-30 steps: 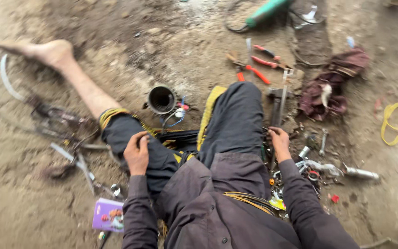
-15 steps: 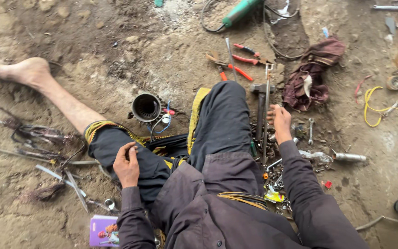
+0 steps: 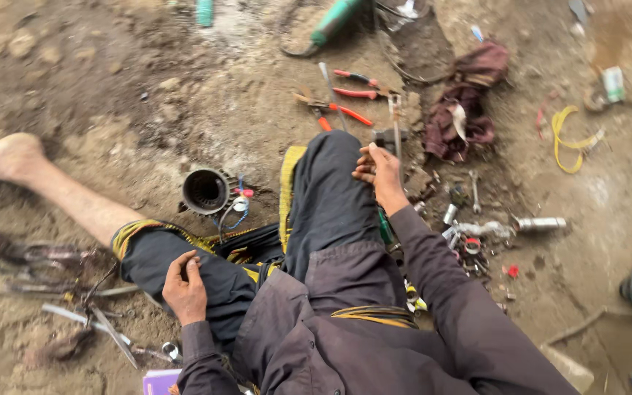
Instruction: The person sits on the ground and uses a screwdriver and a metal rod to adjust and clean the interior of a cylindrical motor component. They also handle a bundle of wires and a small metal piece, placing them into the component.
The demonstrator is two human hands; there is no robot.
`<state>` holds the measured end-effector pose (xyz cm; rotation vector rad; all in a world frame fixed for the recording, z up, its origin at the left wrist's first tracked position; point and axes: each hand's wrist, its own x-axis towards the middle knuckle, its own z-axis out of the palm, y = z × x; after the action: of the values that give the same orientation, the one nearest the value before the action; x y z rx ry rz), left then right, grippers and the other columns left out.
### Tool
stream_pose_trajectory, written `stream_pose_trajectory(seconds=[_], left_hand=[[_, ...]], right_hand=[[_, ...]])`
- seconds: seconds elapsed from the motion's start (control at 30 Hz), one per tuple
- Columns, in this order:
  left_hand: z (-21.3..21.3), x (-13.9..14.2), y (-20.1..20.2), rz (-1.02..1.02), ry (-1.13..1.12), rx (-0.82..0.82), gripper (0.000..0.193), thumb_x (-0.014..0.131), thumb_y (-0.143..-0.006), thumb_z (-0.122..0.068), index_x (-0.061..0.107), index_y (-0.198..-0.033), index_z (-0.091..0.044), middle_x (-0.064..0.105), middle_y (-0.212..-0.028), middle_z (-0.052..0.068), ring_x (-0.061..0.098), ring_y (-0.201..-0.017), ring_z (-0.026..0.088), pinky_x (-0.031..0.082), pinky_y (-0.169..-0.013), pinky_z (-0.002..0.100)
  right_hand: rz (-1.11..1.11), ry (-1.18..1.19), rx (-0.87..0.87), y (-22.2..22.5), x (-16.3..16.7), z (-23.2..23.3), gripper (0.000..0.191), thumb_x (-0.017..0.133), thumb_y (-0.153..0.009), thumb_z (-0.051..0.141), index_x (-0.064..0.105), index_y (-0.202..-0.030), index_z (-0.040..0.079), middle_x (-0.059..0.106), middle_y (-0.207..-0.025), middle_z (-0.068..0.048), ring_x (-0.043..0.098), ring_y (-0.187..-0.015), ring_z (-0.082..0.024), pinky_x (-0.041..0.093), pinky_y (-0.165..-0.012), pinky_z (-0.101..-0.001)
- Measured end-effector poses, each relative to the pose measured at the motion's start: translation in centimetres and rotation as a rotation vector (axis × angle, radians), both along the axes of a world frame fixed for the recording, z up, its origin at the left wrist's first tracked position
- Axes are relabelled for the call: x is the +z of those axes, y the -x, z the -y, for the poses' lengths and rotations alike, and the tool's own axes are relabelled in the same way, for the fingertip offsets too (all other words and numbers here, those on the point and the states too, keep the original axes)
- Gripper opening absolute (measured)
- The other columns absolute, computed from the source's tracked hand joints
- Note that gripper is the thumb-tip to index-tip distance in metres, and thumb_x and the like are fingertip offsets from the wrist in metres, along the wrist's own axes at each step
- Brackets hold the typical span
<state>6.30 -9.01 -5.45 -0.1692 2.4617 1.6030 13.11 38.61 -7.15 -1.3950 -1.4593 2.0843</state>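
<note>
Head view, right hand fingers loose on knee

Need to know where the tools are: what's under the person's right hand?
The right hand rests on the dark-trousered right knee. Beside it stands a thin metal rod. The palm covers whatever lies directly beneath; nothing appears gripped.

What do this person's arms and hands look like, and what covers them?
Both arms are covered by long, loose sleeves of a dark grey-brown shirt, the left sleeve and the right sleeve each ending at the wrist. The left hand and right hand are bare: no gloves, and no rings or watch that I can make out.
</note>
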Motion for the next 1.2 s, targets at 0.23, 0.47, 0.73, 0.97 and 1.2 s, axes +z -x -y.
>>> stream_pose_trajectory(seconds=[0.23,0.47,0.73,0.97,1.2], left_hand=[[0.2,-0.4,0.0,0.075,-0.058,-0.037,0.016,0.061,-0.107,-0.003,0.069,-0.119,0.002,0.071,-0.105,0.005,0.066,-0.093,0.009,0.053,-0.086,0.022],[2.2,1.7,1.4,-0.241,0.826,-0.203,0.020,0.074,-0.095,-0.011,0.076,-0.114,-0.011,0.061,-0.106,0.012,0.063,-0.097,0.029,0.052,-0.083,0.042],[5.5,0.3,0.0,-0.067,0.880,-0.292,0.024,0.067,-0.092,-0.015,0.070,-0.115,-0.009,0.056,-0.113,0.021,0.062,-0.097,0.038,0.051,-0.087,0.047],[7.9,-3.4,-0.1,-0.045,0.933,-0.293,0.023,0.065,-0.093,-0.016,0.070,-0.115,-0.011,0.058,-0.120,0.020,0.064,-0.101,0.039,0.051,-0.090,0.049],[8.0,-3.2,1.1,-0.006,0.978,-0.339,0.026,0.072,-0.096,-0.029,0.071,-0.116,-0.013,0.060,-0.121,0.019,0.064,-0.105,0.038,0.052,-0.092,0.049]], right_hand=[[0.216,-0.435,-0.177,-11.5,-1.2,-9.3,0.022,0.067,-0.099,0.025,0.070,-0.114,0.010,0.068,-0.091,0.002,0.063,-0.076,-0.007,0.049,-0.063,-0.0245],[0.383,-0.917,0.091,-15.0,1.1,-5.6,0.028,0.074,-0.087,0.010,0.070,-0.115,0.008,0.075,-0.091,-0.005,0.070,-0.073,-0.011,0.056,-0.066,-0.0293],[0.377,-1.030,0.467,-4.3,4.1,8.3,0.031,0.063,-0.090,0.015,0.063,-0.121,0.010,0.062,-0.113,-0.015,0.063,-0.096,-0.035,0.052,-0.081,-0.0455],[0.438,-1.278,0.809,-3.8,6.5,14.2,0.033,0.073,-0.080,0.036,0.062,-0.101,0.013,0.057,-0.106,-0.009,0.054,-0.104,-0.029,0.038,-0.083,-0.0516],[0.242,-1.195,0.799,-3.9,6.6,14.1,0.034,0.074,-0.081,0.036,0.068,-0.104,0.013,0.063,-0.111,-0.008,0.059,-0.109,-0.027,0.038,-0.090,-0.0529]])
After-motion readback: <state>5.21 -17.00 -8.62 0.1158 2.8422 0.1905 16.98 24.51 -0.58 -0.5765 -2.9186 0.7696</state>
